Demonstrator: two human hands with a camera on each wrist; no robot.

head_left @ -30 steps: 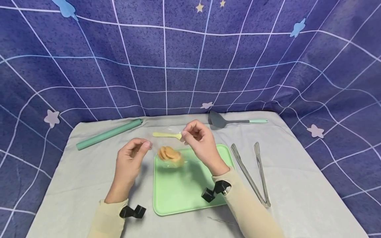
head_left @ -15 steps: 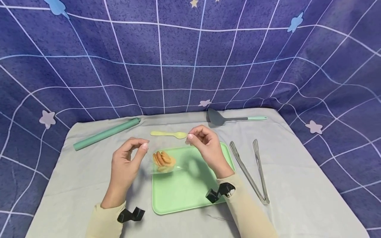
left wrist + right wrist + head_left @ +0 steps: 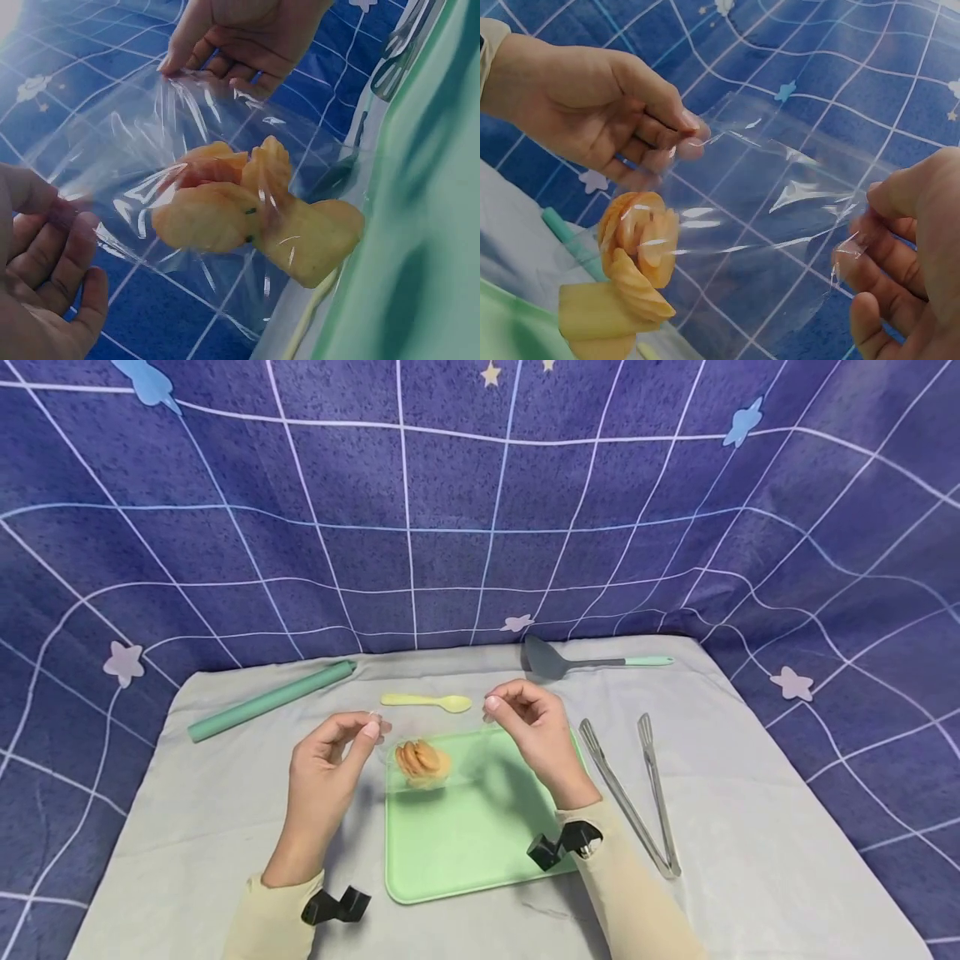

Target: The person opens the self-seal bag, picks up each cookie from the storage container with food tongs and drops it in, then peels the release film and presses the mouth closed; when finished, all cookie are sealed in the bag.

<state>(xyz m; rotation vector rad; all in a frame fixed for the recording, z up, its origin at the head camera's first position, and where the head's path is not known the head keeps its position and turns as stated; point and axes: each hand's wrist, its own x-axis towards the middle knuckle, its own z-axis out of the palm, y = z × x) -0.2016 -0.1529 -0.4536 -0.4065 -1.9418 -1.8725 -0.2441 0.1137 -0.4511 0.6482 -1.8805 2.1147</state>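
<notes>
My left hand point(image 3: 326, 777) and right hand point(image 3: 543, 743) hold a clear plastic bag point(image 3: 750, 210) between them, each pinching the film at its edge with thumb and fingers. In the bag's lower part lie several golden-yellow, bread-like pieces point(image 3: 217, 202), some round, one long and ridged, one blocky. In the head view they hang over the back left corner of a light green tray point(image 3: 465, 835). The left wrist view has my left hand at its left and my right hand at the top.
Behind the tray lies a yellow spoon point(image 3: 427, 701). A green roll point(image 3: 270, 702) rests at the back left, a dark turner with a mint handle point(image 3: 577, 662) at the back right. Metal tongs point(image 3: 633, 806) lie spread right of the tray, before a blue grid-patterned cloth point(image 3: 450, 485).
My right hand has moved to the right and slightly toward me, widening the gap between the hands and uncovering the spoon's bowl. The bag's contents swung left, then partly back.
</notes>
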